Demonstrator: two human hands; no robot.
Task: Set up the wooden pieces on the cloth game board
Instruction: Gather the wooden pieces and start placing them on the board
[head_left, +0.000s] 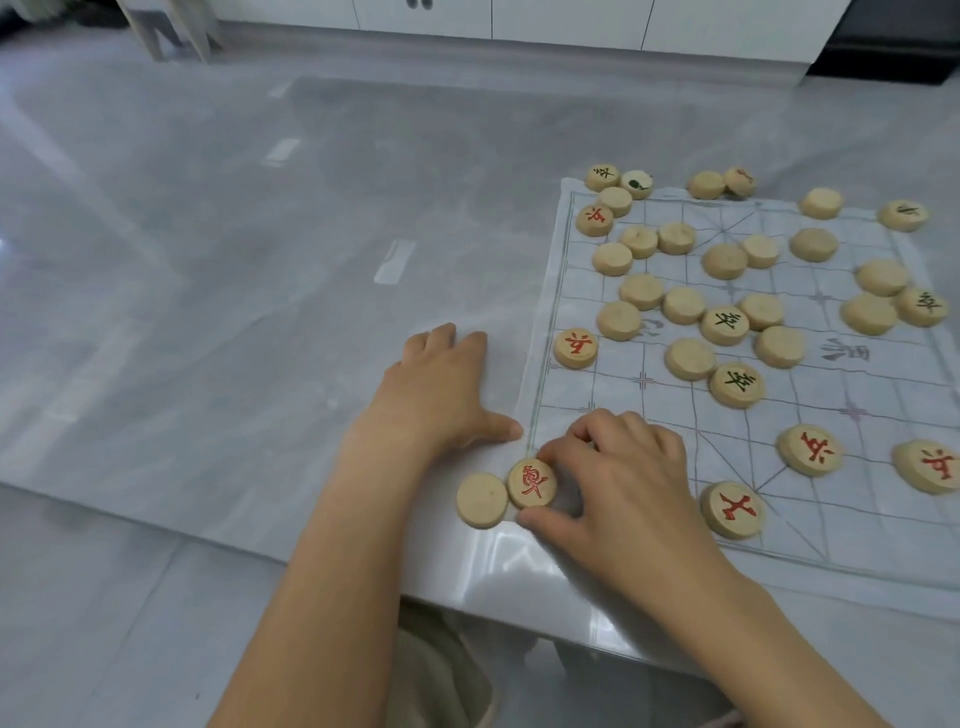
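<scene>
Head view: 31 wooden discs (690, 358) countable (one more could sit under a hand, can't tell). Split: 18 blank side up, 7 showing red characters, 6 showing dark ones. One cloth board (883, 519), two hands. Most discs lie scattered over the board's far half and far edge.

Right hand (623, 483): fingers curled, thumb and forefinger pinching a red-marked disc (532, 483) at the board's near-left corner, right at the cloth edge. A blank disc (482, 500) touches it on the left, off the cloth on the table (208, 260). Left hand (441, 395) lies flat on the table, fingers straight, holding nothing, thumb tip at the cloth's left edge.

Board's near edge runs close to the table's near edge; its right side leaves the frame. Wide tabletop stretches left of the cloth.
</scene>
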